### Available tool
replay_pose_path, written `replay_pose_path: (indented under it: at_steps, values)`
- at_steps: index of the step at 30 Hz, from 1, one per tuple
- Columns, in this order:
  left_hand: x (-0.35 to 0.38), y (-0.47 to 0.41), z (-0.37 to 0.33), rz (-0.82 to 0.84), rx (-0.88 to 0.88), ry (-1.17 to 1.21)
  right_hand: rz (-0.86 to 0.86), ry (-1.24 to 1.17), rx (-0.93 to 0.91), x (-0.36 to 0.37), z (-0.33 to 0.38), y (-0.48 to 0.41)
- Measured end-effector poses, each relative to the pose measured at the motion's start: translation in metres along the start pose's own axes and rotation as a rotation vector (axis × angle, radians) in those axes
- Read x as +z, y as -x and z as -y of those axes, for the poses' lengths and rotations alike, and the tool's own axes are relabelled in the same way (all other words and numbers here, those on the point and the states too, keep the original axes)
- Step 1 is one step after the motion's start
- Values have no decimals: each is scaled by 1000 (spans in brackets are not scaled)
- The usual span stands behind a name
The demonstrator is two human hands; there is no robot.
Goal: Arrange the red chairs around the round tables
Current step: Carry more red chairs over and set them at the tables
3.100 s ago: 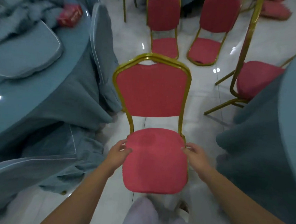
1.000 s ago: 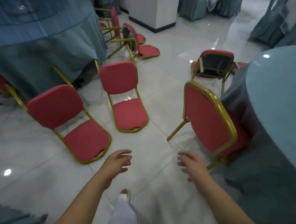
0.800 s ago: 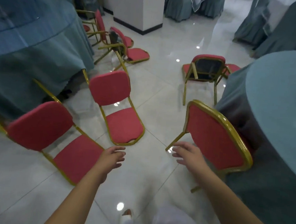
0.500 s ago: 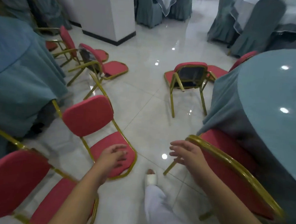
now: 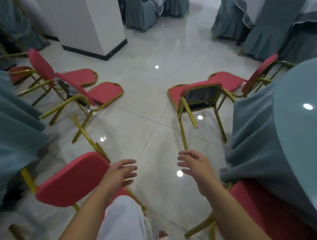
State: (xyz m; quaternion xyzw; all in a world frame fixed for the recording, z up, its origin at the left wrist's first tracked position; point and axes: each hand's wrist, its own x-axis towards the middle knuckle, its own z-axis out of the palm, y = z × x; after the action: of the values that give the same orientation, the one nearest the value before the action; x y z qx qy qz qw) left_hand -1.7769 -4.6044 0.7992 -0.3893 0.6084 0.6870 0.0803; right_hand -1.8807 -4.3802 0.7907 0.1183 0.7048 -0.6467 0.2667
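Head view: a tipped-over red chair lies just beside the round table, its legs toward the person. Another red chair stands at lower left. The left hand and right hand hover apart, fingers loosely spread, holding nothing.

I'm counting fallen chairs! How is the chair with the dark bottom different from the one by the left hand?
The dark-bottomed chair lies tipped, legs toward us; the near chair by the left hand stands upright. One shows dark underside, the other red backrest. Both have gold frames.
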Motion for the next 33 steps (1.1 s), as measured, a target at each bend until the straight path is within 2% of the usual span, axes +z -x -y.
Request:
replay_pose_path:
  at_steps: [4, 8, 12, 18, 21, 26, 29, 33]
  values:
    - [0, -101, -51, 14, -32, -17, -56, -4, -3, 14, 37, -81]
    - [9, -219, -123, 101, -13, -50, -141, -17, -9, 20, 82, -174]
    - [21, -333, -204, 160, -41, -91, -259, -59, 84, 24, 130, -261]
    - [58, -464, -286, 238, -124, -218, -418, -42, 100, 16, 188, -345]
    - [96, -505, -306, 280, -156, -241, -415, -44, 126, -3, 203, -368]
    - [168, -549, -317, 337, -216, -267, -522, -30, 171, -73, 219, -427]
    - [214, -573, -312, 301, -243, -267, -482, 0, 137, -126, 227, -483]
    - [270, -589, -305, 147, -294, -244, -393, 96, 155, -184, 225, -570]
